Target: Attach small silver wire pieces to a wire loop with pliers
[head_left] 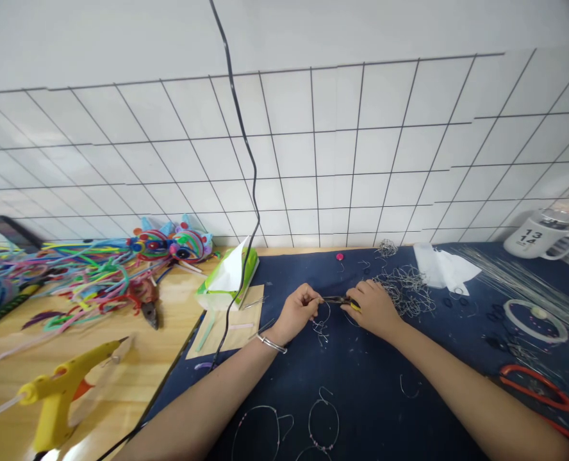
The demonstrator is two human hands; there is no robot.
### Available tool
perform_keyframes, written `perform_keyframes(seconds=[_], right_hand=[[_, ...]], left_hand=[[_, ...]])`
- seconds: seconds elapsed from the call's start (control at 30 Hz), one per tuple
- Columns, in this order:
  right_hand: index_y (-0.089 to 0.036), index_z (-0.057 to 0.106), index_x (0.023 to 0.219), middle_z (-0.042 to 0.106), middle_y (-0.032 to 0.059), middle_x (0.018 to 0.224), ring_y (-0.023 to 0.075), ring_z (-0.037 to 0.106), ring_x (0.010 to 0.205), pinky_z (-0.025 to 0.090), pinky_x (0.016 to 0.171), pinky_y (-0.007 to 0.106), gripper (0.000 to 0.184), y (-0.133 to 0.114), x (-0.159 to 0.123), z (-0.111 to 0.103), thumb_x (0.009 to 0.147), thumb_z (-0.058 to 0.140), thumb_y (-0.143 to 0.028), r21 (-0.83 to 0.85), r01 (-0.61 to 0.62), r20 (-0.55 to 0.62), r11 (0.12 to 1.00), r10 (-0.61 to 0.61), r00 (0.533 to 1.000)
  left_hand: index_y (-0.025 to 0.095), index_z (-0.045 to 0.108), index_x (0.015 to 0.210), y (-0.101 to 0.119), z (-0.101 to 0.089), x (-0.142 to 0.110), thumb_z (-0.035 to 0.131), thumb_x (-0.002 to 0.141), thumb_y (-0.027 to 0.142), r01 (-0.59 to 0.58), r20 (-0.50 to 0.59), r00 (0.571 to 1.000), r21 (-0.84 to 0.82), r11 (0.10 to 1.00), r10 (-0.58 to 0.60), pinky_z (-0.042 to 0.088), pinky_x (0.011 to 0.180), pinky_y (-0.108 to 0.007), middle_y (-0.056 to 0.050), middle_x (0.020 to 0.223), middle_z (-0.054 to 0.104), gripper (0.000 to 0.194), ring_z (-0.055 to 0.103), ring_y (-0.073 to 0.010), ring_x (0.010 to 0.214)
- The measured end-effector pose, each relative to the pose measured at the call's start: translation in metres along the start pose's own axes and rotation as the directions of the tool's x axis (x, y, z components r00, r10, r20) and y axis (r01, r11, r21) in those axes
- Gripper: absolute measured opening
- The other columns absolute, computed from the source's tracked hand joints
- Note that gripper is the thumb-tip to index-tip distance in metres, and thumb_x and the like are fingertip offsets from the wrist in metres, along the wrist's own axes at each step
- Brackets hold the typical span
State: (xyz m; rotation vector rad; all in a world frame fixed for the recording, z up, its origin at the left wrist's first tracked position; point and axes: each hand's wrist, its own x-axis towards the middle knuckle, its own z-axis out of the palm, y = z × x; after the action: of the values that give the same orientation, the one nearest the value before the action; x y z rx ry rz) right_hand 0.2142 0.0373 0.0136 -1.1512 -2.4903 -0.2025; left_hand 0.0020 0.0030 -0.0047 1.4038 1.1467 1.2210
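Note:
My right hand (373, 307) is closed around the handles of small pliers (334, 299) with yellow on the grip. Their dark jaws point left and meet the fingertips of my left hand (298, 312), which pinches a thin metal wire (328, 314). That wire curves down below the fingers, near several short bent bits on the dark blue cloth (356, 384). A bracelet circles my left wrist. Close to the front edge lie shaped wire rings with small pink beads (317, 444). Just right of my right hand sits a tangled heap of wire hooks (404, 291).
At left are a yellow glue gun (63, 384), coloured fuzzy stems (106, 282) and another pair of pliers (148, 307). A tissue pack (229, 278) stands behind a hanging black cable (246, 141). Red-handled scissors (537, 384), straight wires (529, 275) and a white mug (534, 237) are right.

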Motion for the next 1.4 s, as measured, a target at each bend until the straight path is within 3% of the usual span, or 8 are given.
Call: perform_keyframes(seconds=[0.33,0.9,1.23,1.4], right_hand=[[-0.018,0.06,0.081,0.048,0.0072,0.074,0.0188,0.039,0.075,0.025,0.069,0.03,0.028,-0.0022,-0.0015,-0.0003,0.083,0.044,-0.041,-0.088,0.041,-0.035,0.995,-0.044,0.998],[-0.019,0.058,0.082,0.049,0.006,0.073,0.0174,0.042,0.074,0.027,0.069,0.028,0.03,-0.0024,-0.0034,0.0043,0.083,0.042,-0.044,-0.033,0.012,0.035,0.999,-0.011,0.999],[-0.021,0.054,0.082,0.051,0.0036,0.074,0.0149,0.047,0.073,0.029,0.066,0.025,0.029,-0.0054,-0.0052,0.0042,0.083,0.04,-0.046,0.029,-0.034,0.111,0.999,0.03,0.993],[-0.021,0.052,0.081,0.052,0.0023,0.075,0.0136,0.047,0.07,0.029,0.062,0.024,0.029,-0.0073,-0.0057,0.0053,0.084,0.039,-0.047,0.043,-0.051,0.123,0.998,0.045,0.991]], left_hand=[[0.014,0.05,0.078,-0.0068,-0.0007,0.0018,0.056,0.074,0.026,0.03,-0.026,0.999,-0.008,1.0,-0.03,0.04,0.042,-0.017,-0.001,0.071,0.06,0.014,0.048,-0.0048,0.045],[0.015,0.051,0.076,-0.0041,-0.0019,-0.0007,0.055,0.077,0.027,-0.027,-0.052,0.998,0.084,0.996,0.032,0.035,0.044,-0.017,0.003,0.054,0.053,0.013,0.045,-0.0058,0.044],[0.014,0.048,0.079,-0.0002,-0.0048,0.0012,0.053,0.079,0.023,-0.051,0.04,0.998,0.001,0.999,0.05,0.035,0.043,-0.017,-0.002,0.079,0.06,0.01,0.043,-0.0031,0.045],[0.015,0.045,0.079,-0.0001,-0.0032,0.002,0.052,0.079,0.023,-0.042,0.056,0.997,-0.09,0.995,0.047,0.035,0.044,-0.017,-0.002,0.081,0.059,0.011,0.042,-0.0027,0.045]])
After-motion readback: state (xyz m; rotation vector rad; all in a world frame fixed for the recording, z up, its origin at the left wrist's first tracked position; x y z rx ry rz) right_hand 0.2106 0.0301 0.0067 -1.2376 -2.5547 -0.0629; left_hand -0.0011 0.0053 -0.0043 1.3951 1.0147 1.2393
